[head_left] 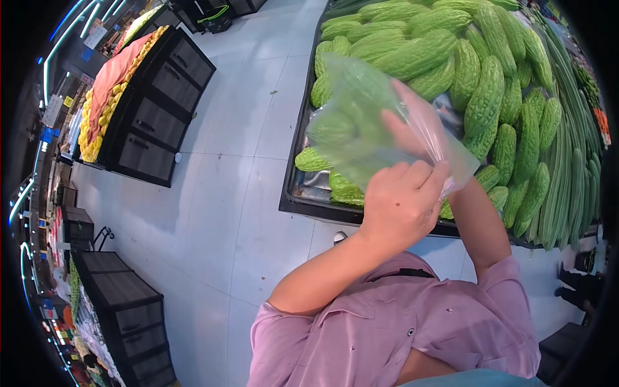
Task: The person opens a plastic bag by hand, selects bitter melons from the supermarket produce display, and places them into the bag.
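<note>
A clear plastic bag [351, 145] hangs over the front of a heap of bitter melons [487, 97]. My left hand [401, 198] is closed, its fingers pinching the bunched edge of the bag. Seen through the plastic, my right hand [416, 126] lies just beyond the left one, thumb and fingers apart. Whether it is inside the bag or behind it I cannot tell. Green shapes show through the film; whether any melon is inside the bag is unclear.
The melons lie in a black-edged display bin [322, 208], with long thin green vegetables [574, 174] at its right. Across the tiled floor [242, 193] stands a dark cabinet [155, 106] topped with yellow fruit [90, 138]. Another cabinet [129, 316] is at lower left. A person's dark-clothed legs [580, 284] appear at right.
</note>
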Action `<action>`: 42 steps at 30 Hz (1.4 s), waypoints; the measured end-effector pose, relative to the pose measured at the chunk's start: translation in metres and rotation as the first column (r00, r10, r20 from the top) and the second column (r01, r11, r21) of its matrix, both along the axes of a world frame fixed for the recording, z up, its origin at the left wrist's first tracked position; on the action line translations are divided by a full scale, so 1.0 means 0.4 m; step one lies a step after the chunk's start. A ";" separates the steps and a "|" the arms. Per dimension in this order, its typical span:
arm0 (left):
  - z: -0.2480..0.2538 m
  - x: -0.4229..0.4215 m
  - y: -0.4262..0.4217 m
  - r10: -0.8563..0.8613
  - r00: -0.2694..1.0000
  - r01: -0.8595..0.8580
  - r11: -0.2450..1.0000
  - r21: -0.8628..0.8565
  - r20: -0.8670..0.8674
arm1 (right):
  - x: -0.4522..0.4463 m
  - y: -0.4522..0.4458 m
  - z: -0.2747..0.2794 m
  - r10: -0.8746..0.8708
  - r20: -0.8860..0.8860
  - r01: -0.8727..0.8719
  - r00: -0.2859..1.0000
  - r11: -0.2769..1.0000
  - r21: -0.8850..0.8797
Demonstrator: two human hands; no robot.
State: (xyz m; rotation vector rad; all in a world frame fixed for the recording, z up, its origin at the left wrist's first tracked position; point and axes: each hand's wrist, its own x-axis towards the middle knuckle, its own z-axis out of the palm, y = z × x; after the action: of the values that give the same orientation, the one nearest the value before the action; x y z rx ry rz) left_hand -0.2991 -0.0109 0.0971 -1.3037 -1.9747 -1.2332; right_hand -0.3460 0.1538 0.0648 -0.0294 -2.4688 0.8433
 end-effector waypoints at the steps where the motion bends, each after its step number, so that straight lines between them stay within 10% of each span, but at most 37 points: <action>1: 0.000 -0.003 0.004 -0.007 1.000 0.007 1.000 0.009 -0.001 | 0.005 -0.003 -0.009 -0.001 0.003 0.001 1.000 1.000 0.001; 15: -0.027 -0.007 0.028 -0.148 0.989 0.148 0.989 -0.005 0.029 | 0.061 -0.049 -0.053 -0.211 -0.215 0.250 0.953 0.952 0.175; 31: -0.003 -0.039 -0.011 -0.171 0.985 0.170 0.985 0.037 0.006 | 0.146 -0.175 -0.057 -0.364 -0.059 0.346 0.930 0.806 0.480; 39: -0.003 -0.036 -0.023 -0.210 0.978 0.210 0.977 0.040 -0.008 | 0.160 -0.126 -0.132 0.072 0.056 -0.086 0.996 0.949 0.302; 42: 0.004 -0.025 -0.018 -0.225 0.974 0.224 0.974 0.017 0.010 | 0.006 -0.123 -0.118 0.045 0.193 -0.177 0.980 0.637 0.750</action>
State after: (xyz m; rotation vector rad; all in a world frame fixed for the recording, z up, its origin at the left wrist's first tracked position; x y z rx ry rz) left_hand -0.3091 -0.0180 0.0986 -1.5493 -1.8607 -1.3586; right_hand -0.3435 0.1047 0.0177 0.3819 -2.8009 -0.2535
